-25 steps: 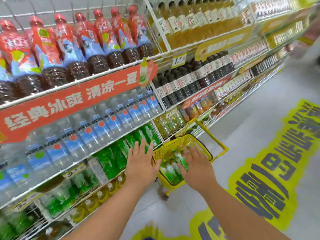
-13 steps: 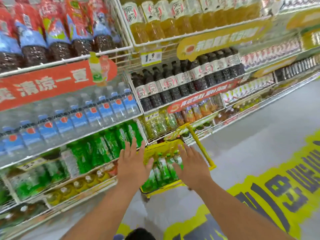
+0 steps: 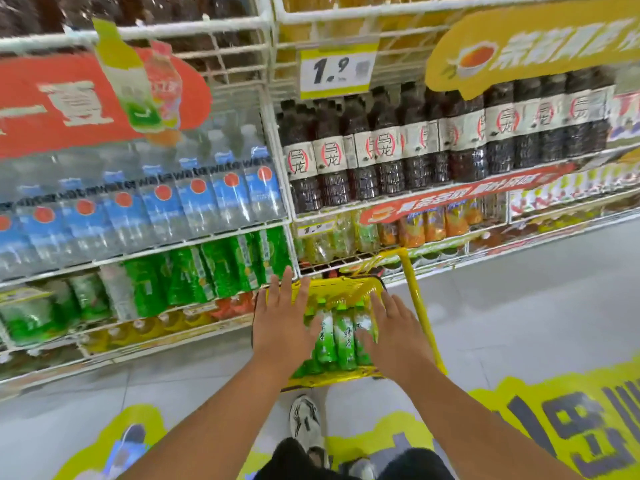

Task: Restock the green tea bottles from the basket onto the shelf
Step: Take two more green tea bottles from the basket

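A yellow basket (image 3: 349, 287) stands on the floor against the shelving, with its handle (image 3: 420, 299) raised on the right. Several green tea bottles (image 3: 341, 336) lie side by side in it, caps pointing away from me. My left hand (image 3: 280, 327) hovers flat over the basket's left side, fingers spread, its thumb near the leftmost bottle. My right hand (image 3: 394, 336) is spread over the basket's right side, fingers resting on the rightmost bottle. Neither hand grips a bottle. A row of green-labelled bottles (image 3: 207, 271) stands on the low shelf just left of the basket.
White wire shelving fills the left and top. Water bottles (image 3: 194, 206) sit above the green row, dark oolong bottles (image 3: 415, 154) to the right, yellow-capped bottles (image 3: 145, 329) on the shelf below. My white shoe (image 3: 306, 422) is just behind the basket on grey floor with a yellow sticker (image 3: 568, 431).
My view has tilted downward and come closer to the basket. Both hands have stayed spread above the bottles, dropping nearer to them. My shoe and knees have come into view.
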{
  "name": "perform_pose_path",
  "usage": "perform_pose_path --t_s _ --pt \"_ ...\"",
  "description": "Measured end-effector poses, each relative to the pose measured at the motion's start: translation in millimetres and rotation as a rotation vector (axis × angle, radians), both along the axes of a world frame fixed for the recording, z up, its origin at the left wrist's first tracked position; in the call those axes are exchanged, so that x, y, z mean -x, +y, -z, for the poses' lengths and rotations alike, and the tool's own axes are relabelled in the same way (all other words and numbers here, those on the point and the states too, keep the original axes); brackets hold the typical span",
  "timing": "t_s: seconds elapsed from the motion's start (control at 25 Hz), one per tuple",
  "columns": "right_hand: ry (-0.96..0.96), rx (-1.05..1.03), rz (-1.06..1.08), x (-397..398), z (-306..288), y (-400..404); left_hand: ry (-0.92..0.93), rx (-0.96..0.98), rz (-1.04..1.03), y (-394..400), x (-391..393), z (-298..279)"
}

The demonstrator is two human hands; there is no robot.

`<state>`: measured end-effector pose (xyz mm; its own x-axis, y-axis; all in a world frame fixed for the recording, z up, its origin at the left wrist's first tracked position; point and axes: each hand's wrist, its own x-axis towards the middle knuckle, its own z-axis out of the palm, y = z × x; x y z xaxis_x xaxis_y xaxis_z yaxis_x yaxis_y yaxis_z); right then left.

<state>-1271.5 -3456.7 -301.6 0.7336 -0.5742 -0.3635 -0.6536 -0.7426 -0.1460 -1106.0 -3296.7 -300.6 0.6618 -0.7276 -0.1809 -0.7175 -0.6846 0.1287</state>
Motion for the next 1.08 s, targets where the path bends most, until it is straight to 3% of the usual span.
perform_pose_path --t_s 0.28,0.68,0.84,1.08 --pt "-0.003 -0.090 -0.062 -17.6 69.0 -61.4 0.024 -0.044 -0.119 -54.7 -3.3 62.9" --pt "0.074 -0.261 -0.069 -3.3 247.3 -86.1 0.166 -0.112 -0.302 -87.4 41.9 216.9" --pt "0.061 -0.349 0.059 -9.7 309.9 -79.1 0.213 -0.117 -0.325 -88.2 48.5 284.4" --pt "-0.081 -0.464 0.410 -6.8 371.2 -66.8 0.437 -0.060 -0.495 -87.6 55.9 355.1"
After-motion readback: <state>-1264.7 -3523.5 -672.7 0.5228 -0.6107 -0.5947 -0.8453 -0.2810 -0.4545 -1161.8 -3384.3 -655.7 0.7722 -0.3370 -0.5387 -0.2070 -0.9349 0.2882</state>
